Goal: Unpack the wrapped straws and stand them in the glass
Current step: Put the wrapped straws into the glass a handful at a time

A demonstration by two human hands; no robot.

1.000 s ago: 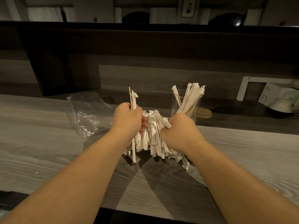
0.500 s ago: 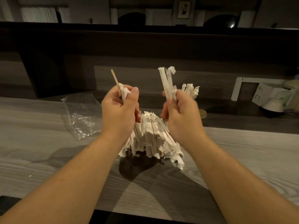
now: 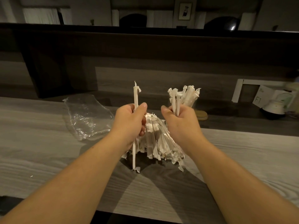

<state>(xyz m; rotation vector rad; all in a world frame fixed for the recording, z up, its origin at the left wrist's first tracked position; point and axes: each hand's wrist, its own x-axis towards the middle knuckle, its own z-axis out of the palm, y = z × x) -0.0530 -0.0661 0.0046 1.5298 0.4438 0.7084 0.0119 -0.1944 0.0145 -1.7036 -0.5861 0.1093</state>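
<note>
The left hand (image 3: pixel 131 120) grips one wrapped straw (image 3: pixel 135 126) upright at the centre of the frame, its lower end touching the table (image 3: pixel 48 151). The right hand (image 3: pixel 178 120), just right of centre, pinches two or three more straws (image 3: pixel 175 104). Between and below the hands a pile of wrapped straws (image 3: pixel 159 139) leans together on the table. The likeliest slip, I judge, is a wrist or forearm brushing this loose pile and scattering it, or the thin paper-wrapped straws sliding out of the right hand's pinch on the way across. The glass (image 3: pixel 192 101), behind the right hand, already holds a bunch of wrapped straws standing on end; crowding more in could tip it. An empty plastic bag (image 3: pixel 87 115) lies at centre left.
</note>
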